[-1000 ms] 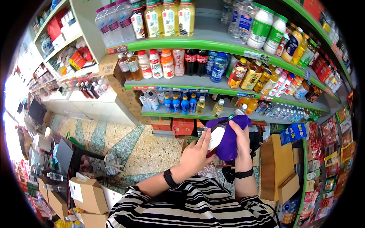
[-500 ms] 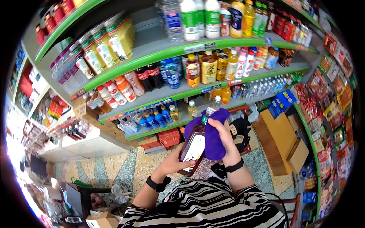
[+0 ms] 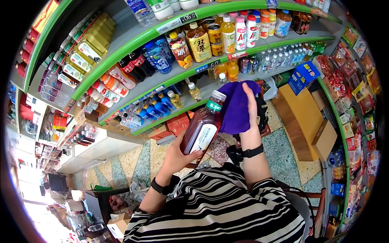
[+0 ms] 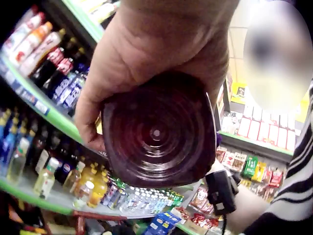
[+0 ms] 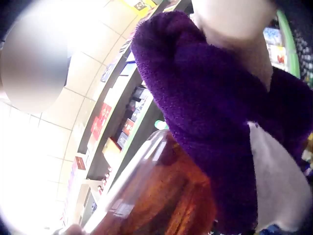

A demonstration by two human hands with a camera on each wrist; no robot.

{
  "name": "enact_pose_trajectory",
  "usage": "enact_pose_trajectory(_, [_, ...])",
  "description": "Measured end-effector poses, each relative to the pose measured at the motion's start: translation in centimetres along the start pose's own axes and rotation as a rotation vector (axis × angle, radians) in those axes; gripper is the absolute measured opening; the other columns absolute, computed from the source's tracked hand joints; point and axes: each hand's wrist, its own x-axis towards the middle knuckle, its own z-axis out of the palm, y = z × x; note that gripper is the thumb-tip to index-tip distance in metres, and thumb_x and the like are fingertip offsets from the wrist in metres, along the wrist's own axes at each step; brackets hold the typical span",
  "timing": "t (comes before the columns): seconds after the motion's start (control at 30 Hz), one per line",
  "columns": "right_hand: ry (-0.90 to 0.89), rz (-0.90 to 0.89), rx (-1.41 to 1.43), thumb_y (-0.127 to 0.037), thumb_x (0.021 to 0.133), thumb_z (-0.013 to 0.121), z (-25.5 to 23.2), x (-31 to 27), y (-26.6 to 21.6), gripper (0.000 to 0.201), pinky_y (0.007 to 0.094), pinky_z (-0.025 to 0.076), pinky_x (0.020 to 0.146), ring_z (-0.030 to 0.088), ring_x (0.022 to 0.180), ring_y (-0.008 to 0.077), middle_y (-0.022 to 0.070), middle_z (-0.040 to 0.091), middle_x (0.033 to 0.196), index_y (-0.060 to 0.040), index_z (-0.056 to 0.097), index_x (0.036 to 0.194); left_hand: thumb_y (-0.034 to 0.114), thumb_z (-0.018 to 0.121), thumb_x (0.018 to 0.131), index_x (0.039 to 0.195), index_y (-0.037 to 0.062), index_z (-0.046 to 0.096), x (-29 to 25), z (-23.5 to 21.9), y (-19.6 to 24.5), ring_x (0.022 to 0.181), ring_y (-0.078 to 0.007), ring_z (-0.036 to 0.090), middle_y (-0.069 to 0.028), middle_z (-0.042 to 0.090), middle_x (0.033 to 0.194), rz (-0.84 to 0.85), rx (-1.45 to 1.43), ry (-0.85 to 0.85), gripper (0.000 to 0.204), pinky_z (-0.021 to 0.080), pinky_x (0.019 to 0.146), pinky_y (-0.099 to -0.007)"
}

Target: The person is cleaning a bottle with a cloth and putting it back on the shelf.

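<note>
My left hand (image 3: pixel 173 158) grips the lower part of a dark red bottle (image 3: pixel 202 131), tilted with its clear cap and green neck band up. In the left wrist view the bottle's squarish base (image 4: pixel 156 132) faces the camera below the hand (image 4: pixel 161 49). A purple cloth (image 3: pixel 235 109) lies against my right hand (image 3: pixel 252 113), just right of the bottle neck; the visible digit is straight, the others are hidden by cloth. In the right wrist view the cloth (image 5: pixel 205 98) covers most of the hand, with the amber-looking bottle (image 5: pixel 161 196) beside it.
Green-edged shelves (image 3: pixel 162 83) with rows of drink bottles stand ahead. At right are a cardboard box (image 3: pixel 298 125), a blue box (image 3: pixel 304 77) and racks of snack packets (image 3: pixel 340 93). A chair (image 3: pixel 318 198) is behind at lower right; a low white counter (image 3: pixel 97 150) stands at left.
The right hand and cloth have come away from the bottle's side, uncovering its neck and cap. The left hand still holds the lower bottle. The head view has turned and moved closer to the shelves.
</note>
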Motion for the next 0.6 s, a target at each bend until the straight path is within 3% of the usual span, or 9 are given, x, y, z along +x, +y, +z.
enact_pose_trajectory(0.03, [-0.061, 0.053, 0.085, -0.029, 0.09, 0.061, 0.0, -0.6, -0.7, 0.019, 0.0336, 0.054, 0.077, 0.066, 0.083, 0.0197, 0.0041, 0.067, 0.089, -0.0137, 0.062, 0.101, 0.019, 0.078, 0.074, 0.137, -0.0083, 0.034, 0.2, 0.3, -0.3, 0.11, -0.023, 0.057, -0.0172, 0.057, 0.121, -0.005, -0.161, -0.021, 0.081, 0.045, 0.094, -0.0334])
enact_pose_trajectory(0.1, [-0.118, 0.079, 0.102, -0.028, 0.091, 0.06, -0.8, -0.9, -0.7, 0.027, 0.034, 0.053, 0.078, 0.066, 0.085, 0.0225, 0.0091, 0.067, 0.097, -0.0047, 0.062, 0.105, 0.016, 0.075, 0.076, 0.137, -0.007, 0.035, 0.8, 0.8, -1.2, 0.11, -0.0199, 0.056, -0.0131, 0.057, 0.121, -0.006, -0.486, -0.052, 0.077, 0.043, 0.095, -0.0322])
enact_pose_trajectory(0.17, [0.005, 0.061, 0.1, -0.028, 0.091, 0.06, -1.8, -1.0, 0.6, 0.03, 0.0347, 0.053, 0.081, 0.065, 0.091, 0.023, 0.0109, 0.066, 0.101, -0.005, 0.059, 0.11, 0.016, 0.074, 0.079, 0.138, -0.0053, 0.034, 1.2, 1.0, -0.9, 0.109, -0.0171, 0.056, -0.0103, 0.057, 0.122, -0.041, -0.678, -0.075, 0.075, 0.043, 0.095, -0.0311])
enact_pose_trajectory(0.23, [-0.064, 0.035, -0.201, -0.026, 0.091, 0.06, -1.5, -2.2, 1.1, 0.042, 0.0336, 0.051, 0.085, 0.063, 0.099, 0.0219, 0.0101, 0.062, 0.113, -0.0062, 0.049, 0.127, 0.019, 0.074, 0.079, 0.138, -0.0049, 0.034, 1.7, 1.2, -1.0, 0.11, -0.0172, 0.055, -0.011, 0.057, 0.122, -0.065, -0.845, -0.105, 0.076, 0.044, 0.095, -0.0316])
enact_pose_trajectory(0.27, [-0.11, 0.075, -0.262, -0.025, 0.091, 0.06, -1.6, -2.5, 1.5, 0.044, 0.0323, 0.05, 0.086, 0.061, 0.101, 0.0203, 0.0093, 0.061, 0.115, -0.0057, 0.047, 0.129, 0.024, 0.076, 0.078, 0.138, -0.0044, 0.033, 2.2, 1.2, -1.4, 0.11, -0.0178, 0.055, -0.0114, 0.056, 0.123, -0.089, -0.886, -0.156, 0.079, 0.044, 0.096, -0.032])
enact_pose_trajectory(0.4, [-0.215, 0.201, -0.421, -0.02, 0.093, 0.058, 0.0, -3.8, 3.0, 0.047, 0.0277, 0.045, 0.089, 0.055, 0.104, 0.0136, 0.0037, 0.057, 0.119, -0.0034, 0.044, 0.134, 0.027, 0.078, 0.076, 0.141, 0.0002, 0.029, 2.2, 3.1, -1.5, 0.11, -0.0201, 0.056, -0.0115, 0.055, 0.124, -0.127, -0.939, -0.05, 0.086, 0.046, 0.095, -0.0341])
enact_pose_trajectory(0.5, [-0.212, 0.273, -0.394, -0.026, 0.096, 0.055, -0.1, -3.7, 3.1, 0.043, 0.0294, 0.049, 0.084, 0.058, 0.098, 0.0134, 0.0047, 0.059, 0.114, -0.0025, 0.046, 0.131, 0.027, 0.079, 0.074, 0.141, 0.0007, 0.029, 2.4, 3.7, -3.0, 0.113, -0.0243, 0.057, -0.0135, 0.055, 0.125, -0.135, -1.035, -0.043, 0.088, 0.048, 0.096, -0.0388])
enact_pose_trajectory(0.57, [-0.237, 0.411, -0.431, -0.031, 0.097, 0.052, -0.2, -3.3, 2.8, 0.043, 0.0296, 0.05, 0.082, 0.06, 0.094, 0.0136, 0.0045, 0.061, 0.111, -0.0025, 0.047, 0.129, 0.03, 0.079, 0.073, 0.14, 0.0005, 0.031, 2.1, 3.9, -4.7, 0.112, -0.027, 0.058, -0.0148, 0.055, 0.125, -0.109, -1.11, -0.072, 0.087, 0.049, 0.095, -0.0416])
enact_pose_trajectory(0.6, [-0.321, 0.449, -0.487, -0.04, 0.098, 0.048, -2.3, -2.6, 3.9, 0.05, 0.0325, 0.049, 0.09, 0.06, 0.105, 0.0183, 0.0095, 0.06, 0.12, -0.0012, 0.05, 0.128, 0.034, 0.079, 0.073, 0.139, -0.0006, 0.033, 2.0, 4.0, -5.5, 0.111, -0.0285, 0.059, -0.0159, 0.055, 0.125, -0.073, -1.157, -0.094, 0.088, 0.05, 0.093, -0.042])
